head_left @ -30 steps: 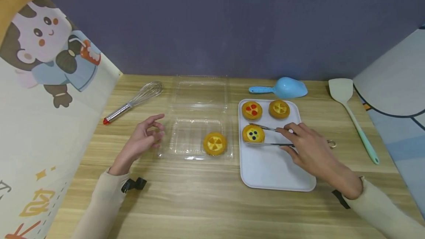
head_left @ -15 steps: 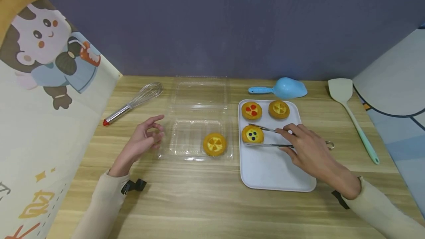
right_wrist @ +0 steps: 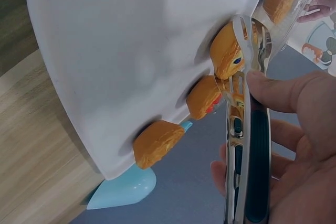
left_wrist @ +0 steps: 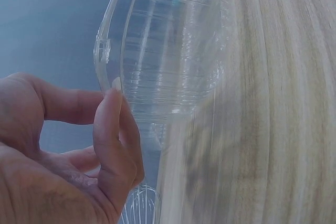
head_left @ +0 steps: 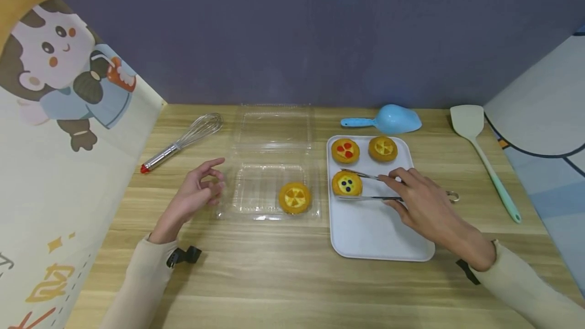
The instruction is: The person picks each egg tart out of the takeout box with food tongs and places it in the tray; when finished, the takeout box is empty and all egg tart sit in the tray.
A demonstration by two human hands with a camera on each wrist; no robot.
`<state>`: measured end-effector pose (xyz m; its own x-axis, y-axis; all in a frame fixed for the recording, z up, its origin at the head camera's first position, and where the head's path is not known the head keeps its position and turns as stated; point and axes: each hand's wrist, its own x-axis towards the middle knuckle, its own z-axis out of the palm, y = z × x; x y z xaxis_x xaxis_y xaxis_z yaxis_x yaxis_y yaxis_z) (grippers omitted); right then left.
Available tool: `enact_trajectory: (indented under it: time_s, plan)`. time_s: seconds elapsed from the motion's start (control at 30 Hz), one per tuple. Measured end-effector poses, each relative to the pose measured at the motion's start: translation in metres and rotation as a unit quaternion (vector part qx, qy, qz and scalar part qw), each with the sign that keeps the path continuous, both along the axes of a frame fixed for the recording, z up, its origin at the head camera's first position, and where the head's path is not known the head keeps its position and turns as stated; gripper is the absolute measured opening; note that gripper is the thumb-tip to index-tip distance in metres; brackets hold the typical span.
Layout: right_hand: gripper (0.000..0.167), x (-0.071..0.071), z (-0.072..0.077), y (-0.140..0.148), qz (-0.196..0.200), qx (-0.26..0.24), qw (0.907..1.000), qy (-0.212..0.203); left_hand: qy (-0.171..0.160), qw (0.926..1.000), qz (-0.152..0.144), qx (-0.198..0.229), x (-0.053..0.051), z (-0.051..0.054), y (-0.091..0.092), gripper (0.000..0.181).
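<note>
In the head view my right hand [head_left: 422, 204] grips metal tongs [right_wrist: 257, 166] with dark handle grips. The tongs' two arms lie on either side of a tart with dark berries [head_left: 347, 184], at the left edge of a white tray [head_left: 379, 237]. A tart with red fruit [head_left: 345, 151] and a tart with yellow wedges [head_left: 383, 149] sit at the tray's back. My left hand [head_left: 196, 192], fingers loosely bent, is beside the left edge of a clear hinged plastic box [head_left: 256, 192]; whether it touches the rim I cannot tell. Another yellow-wedge tart [head_left: 294, 198] lies in the box's front right corner.
A whisk [head_left: 183, 142] lies at the back left. Behind the tray is a blue scoop [head_left: 395, 119], and a pale green spatula [head_left: 486, 161] lies at the right. A dark wall [head_left: 311, 34] rises along the table's back, with printed panels on both sides.
</note>
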<state>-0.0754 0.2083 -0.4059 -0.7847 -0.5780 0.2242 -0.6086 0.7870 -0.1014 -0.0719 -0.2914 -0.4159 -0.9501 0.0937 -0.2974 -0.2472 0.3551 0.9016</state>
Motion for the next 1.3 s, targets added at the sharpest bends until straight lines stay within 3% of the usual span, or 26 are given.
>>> enact_trajectory:
  time_s: [0.7,1.07,1.3]
  plan:
    - [0.063,0.004,0.011,-0.002,0.003,0.002,1.0000,0.000,0.000,1.0000,0.004,0.003,0.001,0.000,0.000,0.070]
    - [0.069,0.006,0.034,-0.015,0.045,-0.011,0.9984,0.032,0.000,1.0000,0.002,-0.003,0.000,0.000,-0.001,0.071]
    - [0.066,-0.006,0.042,-0.044,0.072,-0.012,0.9973,0.011,-0.004,1.0000,0.003,0.001,0.000,0.000,0.000,0.072]
